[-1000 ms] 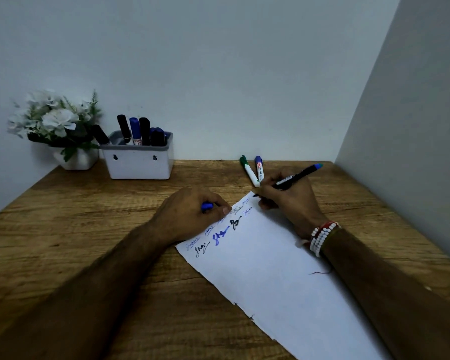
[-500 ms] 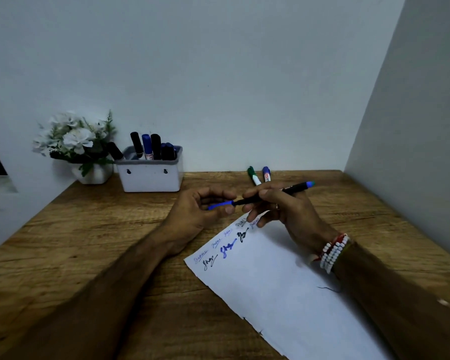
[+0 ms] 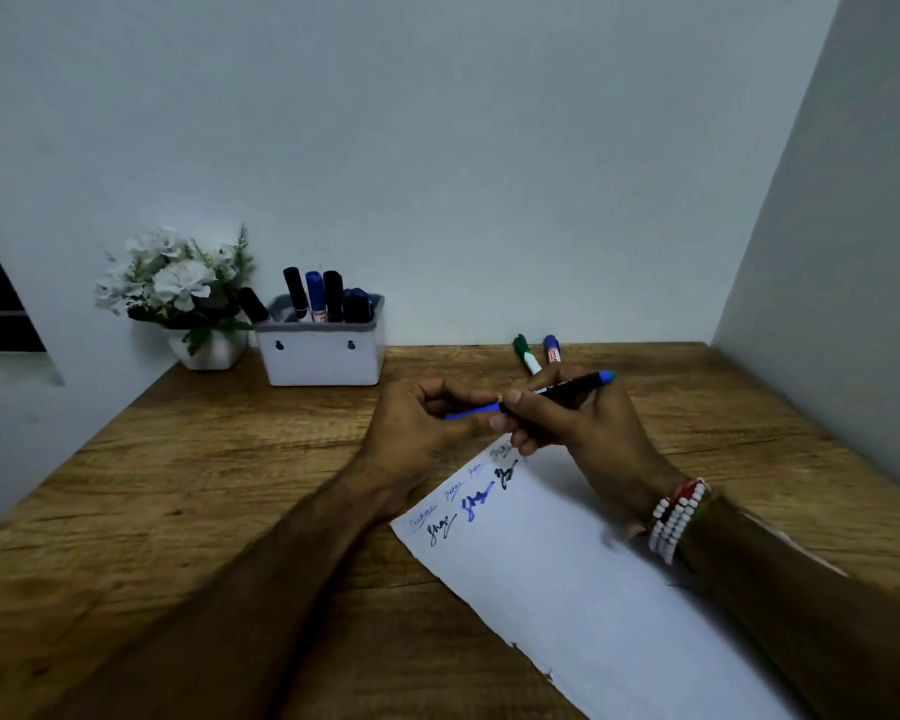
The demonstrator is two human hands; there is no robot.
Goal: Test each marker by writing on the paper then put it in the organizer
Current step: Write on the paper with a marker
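My right hand [image 3: 578,428] grips a thin black marker [image 3: 567,388] with a blue end, held level above the paper's top corner. My left hand [image 3: 422,433] pinches its blue cap [image 3: 471,412], which meets the marker's tip end. The white paper [image 3: 583,579] lies slantwise on the desk with several blue and black scribbles [image 3: 463,501] near its top edge. A green marker [image 3: 525,352] and a blue marker [image 3: 553,348] lie side by side behind my hands. The white organizer [image 3: 323,350] stands at the back left with several markers upright in it.
A white pot of pale flowers [image 3: 178,288] sits left of the organizer, against the back wall. A side wall [image 3: 827,283] closes the desk on the right. The wooden desk [image 3: 204,485] stretches left of the paper.
My right hand lifted the marker off the paper and turned it level. My left hand rose from the paper and brought the blue cap to the marker's tip.
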